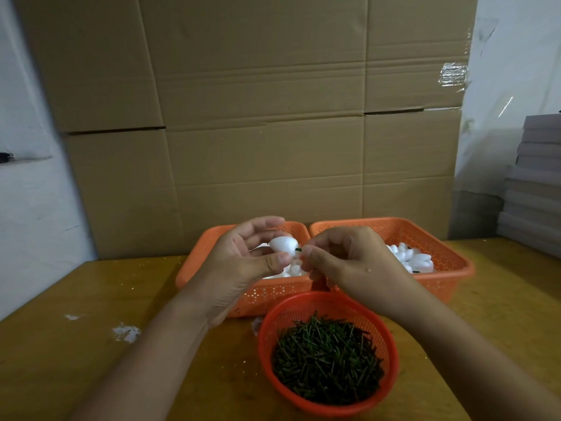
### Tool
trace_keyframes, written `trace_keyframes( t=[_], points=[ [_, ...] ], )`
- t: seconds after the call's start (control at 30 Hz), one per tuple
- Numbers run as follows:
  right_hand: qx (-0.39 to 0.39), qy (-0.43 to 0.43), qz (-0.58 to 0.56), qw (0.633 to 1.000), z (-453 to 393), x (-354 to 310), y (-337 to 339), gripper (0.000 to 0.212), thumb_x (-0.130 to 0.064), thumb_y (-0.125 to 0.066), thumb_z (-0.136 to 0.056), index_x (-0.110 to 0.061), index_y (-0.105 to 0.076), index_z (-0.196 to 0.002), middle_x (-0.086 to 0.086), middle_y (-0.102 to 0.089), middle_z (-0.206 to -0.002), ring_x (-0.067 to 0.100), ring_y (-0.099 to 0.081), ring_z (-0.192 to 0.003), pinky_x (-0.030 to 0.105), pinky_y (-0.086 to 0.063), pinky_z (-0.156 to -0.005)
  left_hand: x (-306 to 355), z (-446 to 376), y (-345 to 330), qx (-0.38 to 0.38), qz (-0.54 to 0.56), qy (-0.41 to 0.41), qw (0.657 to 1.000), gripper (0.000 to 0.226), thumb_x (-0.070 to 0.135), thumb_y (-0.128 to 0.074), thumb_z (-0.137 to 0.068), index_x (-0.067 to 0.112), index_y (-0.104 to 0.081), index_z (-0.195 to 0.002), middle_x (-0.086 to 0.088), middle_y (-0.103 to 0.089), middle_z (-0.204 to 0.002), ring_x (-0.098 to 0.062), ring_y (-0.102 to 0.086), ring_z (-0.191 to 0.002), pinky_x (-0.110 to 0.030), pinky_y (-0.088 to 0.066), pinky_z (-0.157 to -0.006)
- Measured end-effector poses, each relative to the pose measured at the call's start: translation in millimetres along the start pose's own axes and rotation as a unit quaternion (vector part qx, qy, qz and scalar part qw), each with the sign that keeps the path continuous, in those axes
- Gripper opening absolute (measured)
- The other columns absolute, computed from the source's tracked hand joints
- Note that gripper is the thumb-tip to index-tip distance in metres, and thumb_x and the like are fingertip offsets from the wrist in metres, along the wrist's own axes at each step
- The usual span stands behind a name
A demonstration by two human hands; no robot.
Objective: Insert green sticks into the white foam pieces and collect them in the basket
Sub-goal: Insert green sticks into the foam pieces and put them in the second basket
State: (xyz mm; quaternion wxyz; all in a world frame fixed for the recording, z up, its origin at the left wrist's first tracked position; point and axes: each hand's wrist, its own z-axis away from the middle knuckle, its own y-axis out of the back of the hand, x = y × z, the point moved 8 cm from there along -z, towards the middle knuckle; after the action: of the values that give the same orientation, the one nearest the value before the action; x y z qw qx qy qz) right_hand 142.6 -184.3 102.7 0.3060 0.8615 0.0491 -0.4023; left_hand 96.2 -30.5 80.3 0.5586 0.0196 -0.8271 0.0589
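- Hands meet above the two orange baskets: our left hand [243, 256] pinches a white foam piece [282, 245] between thumb and fingers, the other fingers loosely curved around it.
- Our right hand [349, 259] pinches a green stick [298, 249] at its fingertips; the stick's free end touches the right end of the foam piece, and we cannot tell how far it has gone in.
- Behind our left hand sits the left orange basket [212, 238], with loose white foam pieces [293, 268] showing between our hands.
- Just beside it, touching along one wall, stands the right orange basket [449, 259]; it holds a heap of foam pieces [409, 258], and a few dark green stick ends poke out among them.
- Nearer to us, a round red basket [267, 344] rests on the wooden table [76, 360], filled with a pile of short green sticks [328, 360]; its far rim lies close to the left orange basket's front wall.
- White foam crumbs [126, 332] lie scattered on the table to the left, well apart from the baskets.
- Large cardboard sheets [258, 117] stand upright behind the baskets, and a stack of grey boards [534, 183] rises at the right edge.
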Motion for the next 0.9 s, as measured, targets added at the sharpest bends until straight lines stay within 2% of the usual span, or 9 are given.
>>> trace_keyframes(
  t=[0.1, 0.2, 0.33, 0.4, 0.5, 0.77, 0.9],
  points=[
    [-0.018, -0.018, -0.004, 1.000, 0.3, 1.5, -3.7, 0.025, -0.026, -0.064, -0.095, -0.014, -0.076, -0.077, 0.003, -0.071, -0.063, 0.019, -0.067, -0.059, 0.042, -0.054, -0.063, 2.3, 0.0, 2.0, -0.008, -0.017, -0.007, 1.000, 0.058, 0.012, -0.089, -0.066, 0.029, -0.069, -0.118, -0.004, -0.075, -0.111, -0.014, -0.072, -0.094, -0.023, -0.056, -0.075],
    [-0.046, -0.041, -0.022, 0.998, 0.7, 6.1, -9.7, 0.024, -0.024, -0.065, -0.095, -0.012, -0.077, -0.078, 0.007, -0.073, -0.067, 0.029, -0.070, -0.066, 0.040, -0.055, -0.060, 3.7, 0.3, -0.9, -0.023, -0.033, -0.011, 0.999, 0.061, 0.019, -0.087, -0.065, 0.031, -0.067, -0.122, -0.006, -0.073, -0.118, -0.017, -0.072, -0.099, -0.023, -0.055, -0.076],
    [-0.045, -0.106, -0.166, 0.979, 3.4, 18.5, -16.0, 0.013, -0.018, -0.066, -0.093, -0.009, -0.075, -0.089, 0.004, -0.076, -0.079, 0.013, -0.069, -0.065, 0.021, -0.049, -0.053, 2.7, -0.3, -4.2, -0.029, -0.019, -0.005, 0.999, 0.069, 0.017, -0.088, -0.066, 0.032, -0.063, -0.128, -0.002, -0.071, -0.123, -0.016, -0.070, -0.099, -0.025, -0.056, -0.077],
    [-0.023, -0.134, -0.220, 0.966, 4.3, 24.4, -16.1, 0.011, -0.018, -0.069, -0.091, -0.009, -0.074, -0.093, 0.003, -0.076, -0.082, 0.009, -0.069, -0.067, 0.020, -0.047, -0.054, 0.4, -0.6, -3.6, -0.014, 0.003, 0.003, 1.000, 0.067, 0.020, -0.089, -0.064, 0.035, -0.065, -0.125, 0.001, -0.071, -0.121, -0.016, -0.071, -0.099, -0.028, -0.056, -0.078],
    [-0.005, -0.150, -0.238, 0.960, 4.7, 27.8, -15.9, 0.014, -0.018, -0.072, -0.088, -0.006, -0.072, -0.095, 0.003, -0.076, -0.083, 0.009, -0.069, -0.069, 0.020, -0.047, -0.056, -2.7, 0.1, -2.6, 0.011, 0.015, 0.016, 1.000, 0.060, 0.026, -0.090, -0.062, 0.034, -0.070, -0.117, 0.000, -0.073, -0.117, -0.019, -0.072, -0.097, -0.029, -0.057, -0.076],
    [0.008, -0.132, -0.208, 0.969, 4.6, 23.2, -17.2, 0.013, -0.014, -0.077, -0.084, -0.002, -0.073, -0.083, 0.002, -0.071, -0.063, 0.004, -0.062, -0.051, 0.017, -0.045, -0.048, -2.2, 1.6, -5.0, 0.032, 0.010, 0.016, 0.999, 0.040, 0.032, -0.088, -0.061, 0.026, -0.076, -0.099, -0.010, -0.075, -0.109, -0.020, -0.073, -0.092, -0.026, -0.057, -0.070],
    [0.001, -0.118, -0.183, 0.976, 4.2, 20.4, -17.3, 0.013, -0.013, -0.075, -0.086, -0.002, -0.074, -0.080, 0.001, -0.071, -0.061, 0.006, -0.063, -0.051, 0.018, -0.046, -0.048, -2.3, 1.6, -3.7, 0.031, -0.005, 0.013, 0.999, 0.030, 0.027, -0.089, -0.063, 0.028, -0.078, -0.090, -0.010, -0.076, -0.106, -0.018, -0.071, -0.088, -0.024, -0.056, -0.069]
  ],
)
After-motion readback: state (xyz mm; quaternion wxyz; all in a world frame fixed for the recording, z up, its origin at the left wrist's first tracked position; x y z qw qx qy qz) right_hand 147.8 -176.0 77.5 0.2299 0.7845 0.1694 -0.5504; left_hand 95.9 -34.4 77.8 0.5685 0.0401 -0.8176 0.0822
